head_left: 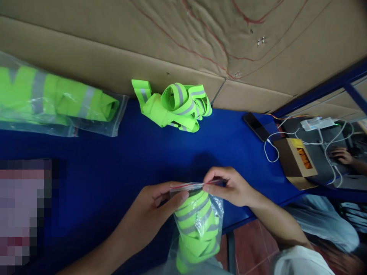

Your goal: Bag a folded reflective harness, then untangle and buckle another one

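A clear zip bag (217, 208) with a red line along its top hangs between my hands at the table's front edge. Inside it are rolled neon-green straps (197, 225) with grey reflective stripes. My left hand (160, 204) pinches the left end of the bag's top, thumb in front. At the right part of the same strip, my right hand (228, 185) grips with thumb and index finger. Beyond my hands, a loose tangle of neon-green reflective straps (177, 107) lies against the cardboard backing. Bags of similar straps (60, 95) rest at the far left.
A blue table (109, 164) lies under everything. To the right are a phone (255, 126) with a white cable, a small cardboard box (296, 158) and a white power strip (318, 123). Another person's hand (341, 155) shows at the far right. A pixelated patch covers the lower left.
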The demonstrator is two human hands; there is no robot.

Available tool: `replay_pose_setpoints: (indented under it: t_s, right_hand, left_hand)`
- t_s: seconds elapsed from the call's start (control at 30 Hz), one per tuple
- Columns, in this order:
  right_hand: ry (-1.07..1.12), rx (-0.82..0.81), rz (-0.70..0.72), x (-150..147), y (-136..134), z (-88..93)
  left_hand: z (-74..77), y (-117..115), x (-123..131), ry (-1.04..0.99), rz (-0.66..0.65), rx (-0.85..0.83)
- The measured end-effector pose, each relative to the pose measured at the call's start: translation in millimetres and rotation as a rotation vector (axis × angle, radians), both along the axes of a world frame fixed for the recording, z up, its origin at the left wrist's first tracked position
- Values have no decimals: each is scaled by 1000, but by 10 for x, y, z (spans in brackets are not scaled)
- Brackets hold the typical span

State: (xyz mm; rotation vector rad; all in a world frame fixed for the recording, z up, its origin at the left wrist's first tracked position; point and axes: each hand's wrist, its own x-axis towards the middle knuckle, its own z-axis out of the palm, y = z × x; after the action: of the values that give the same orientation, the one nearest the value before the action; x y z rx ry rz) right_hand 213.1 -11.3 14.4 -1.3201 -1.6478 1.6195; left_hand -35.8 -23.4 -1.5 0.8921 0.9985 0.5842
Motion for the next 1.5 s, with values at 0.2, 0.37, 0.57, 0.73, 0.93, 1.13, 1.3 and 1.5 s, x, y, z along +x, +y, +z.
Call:
replay_pose_setpoints:
  t_s: [0.2, 0.37, 0.57, 0.73, 0.93, 1.13, 1.3, 1.5]
  right_hand:
    - [-24, 74, 10, 1, -27, 6]
    - [-55, 147, 57, -10, -2, -1]
    - [-23, 99, 73, -41, -1, 0]
    - [-7, 33, 37, -12, 6, -6]
    - [5, 26, 46, -3, 13, -6]
    - [7, 79, 66, -47, -23, 10]
    - [-3, 140, 100, -88, -50, 39]
    - [-25, 95, 101, -105, -58, 25]
  left_hand:
    - [-48, -14, 21, -2, 5, 21]
    - [-34, -19, 13, 58, -4, 82]
    - [28, 9, 19, 85, -67, 90]
    - [15, 26, 2, 79, -62, 94]
    - [25, -14, -21, 121, -119, 203]
    - [-14, -28, 5, 83, -89, 128]
    - [-53, -66, 9, 152, -68, 197]
    - [17, -40, 11, 182, -118, 256]
